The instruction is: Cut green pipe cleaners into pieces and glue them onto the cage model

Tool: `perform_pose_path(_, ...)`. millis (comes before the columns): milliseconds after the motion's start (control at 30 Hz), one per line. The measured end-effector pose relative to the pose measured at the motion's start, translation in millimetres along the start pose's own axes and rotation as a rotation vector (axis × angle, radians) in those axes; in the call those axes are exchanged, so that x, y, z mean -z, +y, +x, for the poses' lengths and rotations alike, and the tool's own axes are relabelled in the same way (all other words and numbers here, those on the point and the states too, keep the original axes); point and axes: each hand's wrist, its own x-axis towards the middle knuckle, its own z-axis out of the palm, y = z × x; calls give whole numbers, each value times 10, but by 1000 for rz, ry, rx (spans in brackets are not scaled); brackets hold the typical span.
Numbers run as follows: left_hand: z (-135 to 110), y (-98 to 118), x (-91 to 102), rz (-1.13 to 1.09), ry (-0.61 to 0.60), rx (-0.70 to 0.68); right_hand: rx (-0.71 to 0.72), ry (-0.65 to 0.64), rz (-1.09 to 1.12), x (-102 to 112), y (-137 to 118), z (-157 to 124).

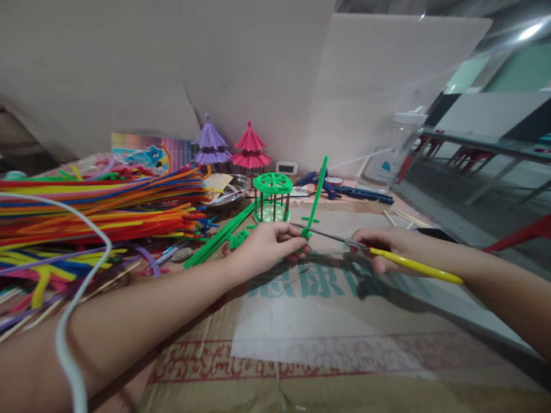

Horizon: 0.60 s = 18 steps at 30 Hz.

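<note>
My left hand (279, 244) pinches the lower end of a green pipe cleaner (317, 192), which stands up slanting to the right. In my right hand (381, 244) are yellow-handled scissors (408, 265); their blades reach left to the pipe cleaner just above my left fingertips. Whether the blades are apart there is too small to tell. Behind my left hand stands a small green round frame (272, 183) on brown posts. A short green piece (310, 219) lies past the blades. Cut green bits (239, 238) and long green pipe cleaners (221, 235) lie beside my left wrist.
Bundles of coloured pipe cleaners (103, 201) fill the left side. A purple pagoda (209, 143) and a red pagoda (250, 149) stand behind, near a small digital clock (286, 168). A blue glue gun (325, 184) and a plastic jug (390, 152) are at back right. A white cable (64, 332) crosses my left forearm.
</note>
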Motion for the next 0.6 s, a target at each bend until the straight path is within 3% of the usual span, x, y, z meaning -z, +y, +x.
perform_pose_path(600, 7, -4, 0, -2, 4, -2, -44, -2, 50, -16, -71, 0)
